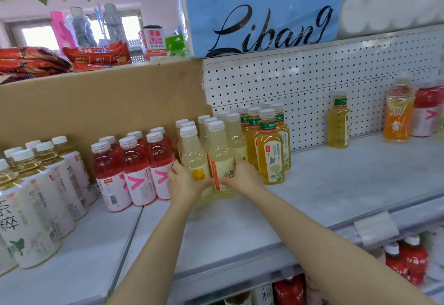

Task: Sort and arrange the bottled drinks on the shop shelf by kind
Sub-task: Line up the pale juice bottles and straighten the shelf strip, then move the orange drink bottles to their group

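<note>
Two hands cup the near pale yellow bottles on the shelf: left hand holds one, right hand its neighbour, red bottles left.

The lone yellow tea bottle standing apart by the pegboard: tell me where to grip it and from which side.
Grip the lone yellow tea bottle around its straight labelled body, coming from the front. It stands upright with open shelf around it, and the pegboard blocks the back.
</note>
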`<state>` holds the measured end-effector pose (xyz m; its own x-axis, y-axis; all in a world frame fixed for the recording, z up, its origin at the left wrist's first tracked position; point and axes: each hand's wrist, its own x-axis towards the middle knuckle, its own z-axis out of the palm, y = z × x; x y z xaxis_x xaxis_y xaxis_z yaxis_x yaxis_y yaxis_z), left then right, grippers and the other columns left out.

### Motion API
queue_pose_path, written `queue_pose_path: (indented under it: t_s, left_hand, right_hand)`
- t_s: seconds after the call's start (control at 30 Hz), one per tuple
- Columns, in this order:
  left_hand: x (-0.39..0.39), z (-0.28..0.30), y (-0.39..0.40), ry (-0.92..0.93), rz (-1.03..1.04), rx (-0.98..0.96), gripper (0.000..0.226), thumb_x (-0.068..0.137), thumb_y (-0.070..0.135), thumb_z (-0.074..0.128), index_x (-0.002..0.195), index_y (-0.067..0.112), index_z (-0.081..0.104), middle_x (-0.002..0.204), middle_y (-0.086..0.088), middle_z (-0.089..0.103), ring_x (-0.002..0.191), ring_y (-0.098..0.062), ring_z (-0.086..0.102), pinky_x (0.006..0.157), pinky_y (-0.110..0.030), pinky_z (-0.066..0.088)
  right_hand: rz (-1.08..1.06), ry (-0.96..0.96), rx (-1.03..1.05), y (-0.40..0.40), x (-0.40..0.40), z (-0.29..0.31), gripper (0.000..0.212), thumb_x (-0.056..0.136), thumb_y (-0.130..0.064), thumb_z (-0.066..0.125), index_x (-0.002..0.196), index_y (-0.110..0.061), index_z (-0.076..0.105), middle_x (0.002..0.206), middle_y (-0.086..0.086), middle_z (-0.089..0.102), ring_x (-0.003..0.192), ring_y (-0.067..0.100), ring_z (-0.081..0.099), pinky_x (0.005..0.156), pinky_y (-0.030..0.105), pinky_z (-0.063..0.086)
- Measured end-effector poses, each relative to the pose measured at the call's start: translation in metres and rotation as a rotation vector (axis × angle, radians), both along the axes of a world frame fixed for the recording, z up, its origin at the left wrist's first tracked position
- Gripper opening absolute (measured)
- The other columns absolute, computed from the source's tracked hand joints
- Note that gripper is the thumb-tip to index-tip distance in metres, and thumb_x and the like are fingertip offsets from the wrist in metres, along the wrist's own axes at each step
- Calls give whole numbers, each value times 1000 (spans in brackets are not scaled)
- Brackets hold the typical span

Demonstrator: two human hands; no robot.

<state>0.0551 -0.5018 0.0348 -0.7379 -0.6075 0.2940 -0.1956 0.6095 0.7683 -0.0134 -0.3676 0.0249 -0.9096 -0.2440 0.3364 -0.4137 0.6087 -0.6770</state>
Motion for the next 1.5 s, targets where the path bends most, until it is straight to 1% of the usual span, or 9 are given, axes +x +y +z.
queue_pose_path:
  t_s: [0.1, 0.2, 0.3, 0.4, 0.7, 0.87, 1.1, 1.27, 1.5]
  left_hand:
    - [9, 6, 2, 73, 51, -46, 126, 63, 41, 92, 156, 8, 13, 156, -18, 28, 143, -34, 29, 112, -51, 32]
    - [18, 8, 13, 121, 72, -174, 106, 69, 40, 88, 152, 9, 29, 151, -18, 35, 140, -35, 32, 112, -52, 33]
    - [27, 5, 46, 181, -19, -340, 64, 78, 37, 82, 132, 14, 58, 134, -14, 53, 126, -33, 47, 98, -50, 43]
    - [27, -3, 83, 219, -73, -458, 45, 80, 32, 80, 120, 16, 66, 118, -9, 63, 116, -32, 51, 88, -48, 46]
    - [-7, -25, 223, 212, -312, -469, 40, 84, 37, 74, 121, 26, 62, 115, 6, 60, 105, -17, 57, 78, -36, 52]
    - [-38, -31, 315, 169, -422, -508, 42, 90, 40, 66, 130, 30, 55, 125, 11, 57, 114, -12, 53, 84, -30, 50]
    - [-95, -27, 415, 40, -493, -604, 45, 95, 40, 57, 137, 26, 50, 134, 6, 53, 122, -16, 49, 92, -30, 46]
    - [-160, -17, 456, -69, -514, -624, 47, 95, 41, 59, 137, 22, 49, 137, 1, 54, 120, -21, 52, 89, -36, 49]
    - [-258, -10, 489, -99, -500, -486, 63, 92, 44, 64, 141, 11, 43, 141, -9, 50, 127, -28, 50, 97, -38, 46]
  right_hand:
    - [-49, 70, 33, 36, 5, 8, 42, 80, -39, 73, 114, -21, 57, 111, -3, 64, 100, 19, 61, 80, 38, 54]
    - [-123, 156, 39, 80, 20, 14, 26, 88, -37, 63, 109, -22, 59, 105, -4, 64, 93, 17, 60, 67, 30, 47]
    - [-187, 236, 34, 125, 33, 12, 33, 90, -37, 59, 119, -21, 59, 115, -1, 64, 102, 20, 59, 81, 36, 50]
    - [-229, 307, 2, 169, 40, 1, 38, 93, -38, 56, 126, -21, 58, 120, -3, 63, 110, 17, 56, 92, 34, 46]
    - [-422, 312, 18, 314, 38, -40, 33, 93, -36, 58, 123, -22, 62, 118, -10, 63, 111, 9, 56, 92, 21, 40]
    - [-461, 288, 59, 394, 25, -44, 33, 92, -34, 59, 122, -21, 63, 117, -7, 64, 112, 14, 56, 93, 28, 44]
    - [-446, 292, 147, 481, -5, -44, 34, 93, -34, 58, 122, -19, 62, 119, -4, 64, 112, 15, 57, 94, 30, 45]
    - [-444, 268, 199, 521, -39, -32, 36, 95, -34, 55, 127, -18, 59, 121, -2, 63, 113, 16, 56, 94, 30, 44]
    - [-526, 274, 241, 559, -103, -24, 37, 94, -35, 55, 127, -19, 59, 119, -1, 64, 110, 17, 58, 89, 32, 46]
